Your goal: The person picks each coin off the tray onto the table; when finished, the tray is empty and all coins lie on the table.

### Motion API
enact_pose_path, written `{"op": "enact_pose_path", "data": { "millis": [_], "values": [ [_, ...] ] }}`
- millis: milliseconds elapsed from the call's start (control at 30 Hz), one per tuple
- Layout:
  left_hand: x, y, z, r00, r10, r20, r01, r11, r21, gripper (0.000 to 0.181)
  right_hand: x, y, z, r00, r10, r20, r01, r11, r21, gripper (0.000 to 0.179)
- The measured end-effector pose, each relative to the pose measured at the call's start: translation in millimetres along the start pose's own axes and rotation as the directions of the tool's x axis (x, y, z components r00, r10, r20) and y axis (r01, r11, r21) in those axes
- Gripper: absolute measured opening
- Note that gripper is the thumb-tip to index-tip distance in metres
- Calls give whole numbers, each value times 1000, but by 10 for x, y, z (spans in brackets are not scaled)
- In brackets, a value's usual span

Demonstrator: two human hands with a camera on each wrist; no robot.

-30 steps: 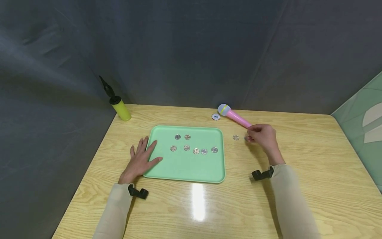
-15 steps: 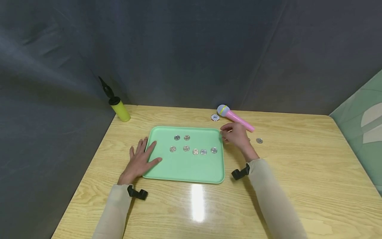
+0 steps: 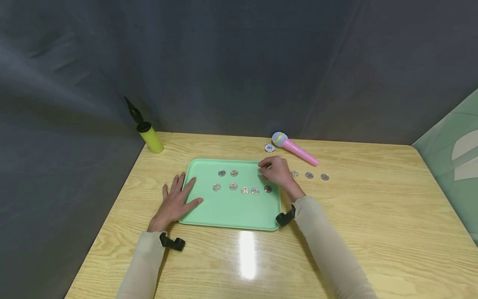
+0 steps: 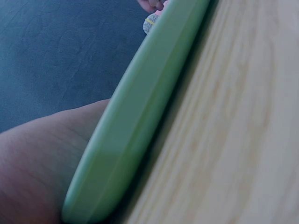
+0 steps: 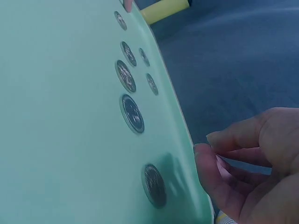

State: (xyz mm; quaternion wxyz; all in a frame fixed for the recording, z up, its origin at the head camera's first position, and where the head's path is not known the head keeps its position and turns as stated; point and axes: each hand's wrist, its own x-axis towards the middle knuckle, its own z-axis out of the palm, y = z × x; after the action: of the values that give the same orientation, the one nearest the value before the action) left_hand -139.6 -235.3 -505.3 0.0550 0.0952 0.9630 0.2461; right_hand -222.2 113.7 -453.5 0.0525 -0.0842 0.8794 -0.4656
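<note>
The coins point(image 5: 132, 114) seem too blurred to read, the left sleeve point(image 3: 141, 263) cut off.

Before me, dark cloth point(image 3: 224, 62) hangs behind my pale wood table point(image 3: 392, 220) (a bright reflection point(image 3: 247, 254) gleaming on it).

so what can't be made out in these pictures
Right hand: right wrist view, fingertips hide whether it holds anything.
Left hand: left wrist view, tray hides part of it.
Coins: head view, designs too small to read.
Pump: right wrist view, top edge cuts off its end.
Mic: left wrist view, tray and right hand hide most of it.
</note>
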Motion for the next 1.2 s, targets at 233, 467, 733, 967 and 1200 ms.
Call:
{"op": "enact_pose_path", "data": {
  "millis": [233, 467, 733, 967, 1200],
  "values": [
    [-4, -1, -8, 1000, -5, 2, 5, 1000, 2, 82, 53, -44, 130, 1000, -1, 26, 2, 1000, -12, 19],
    [-4, 12, -10, 1000, -1, 1, 1, 1000, 1, 81, 115, -33, 253, 999, -19, 39, 20, 999, -28, 19],
    [-7, 10, -3, 1000, -1, -2, 1, 1000, 9, 81, 140, -125, 378, 998, 2, 66, -3, 1000, 24, 21],
    [-4, 13, 5, 1000, -3, -4, 3, 1000, 16, 82, 186, -173, 493, 997, -33, 72, 38, 997, -65, 21],
    [-4, 18, 7, 1000, -2, -4, 2, 1000, 14, 82, 210, -218, 585, 995, -65, 76, 76, 987, -144, 23]
  ]
}}
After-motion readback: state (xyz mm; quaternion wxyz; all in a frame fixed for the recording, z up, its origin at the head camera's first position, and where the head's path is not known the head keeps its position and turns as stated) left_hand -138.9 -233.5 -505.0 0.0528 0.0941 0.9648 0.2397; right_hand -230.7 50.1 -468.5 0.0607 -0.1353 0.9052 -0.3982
